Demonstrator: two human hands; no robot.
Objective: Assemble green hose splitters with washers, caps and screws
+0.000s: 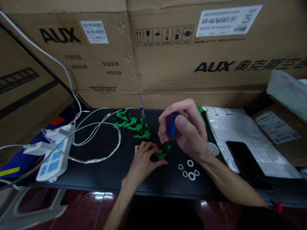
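Just below the middle of the frame, my left hand (144,158) pins a small green toy part (162,154) flat on the black table (107,172), fingers curled down over it. My right hand (185,132) is closed round a blue-handled tool (171,125), held upright just above the part; its tip is hidden, so I judge it could slip off and jab my left fingers. Loose white rings (189,169) lie just right of the part, near my right wrist, and a careless sweep could scatter them toward the near table edge. More green parts (134,124) sit behind, with white cables (96,127) and a power strip (54,156) at left and a plastic bag (240,127) at right. Open room remains in front.
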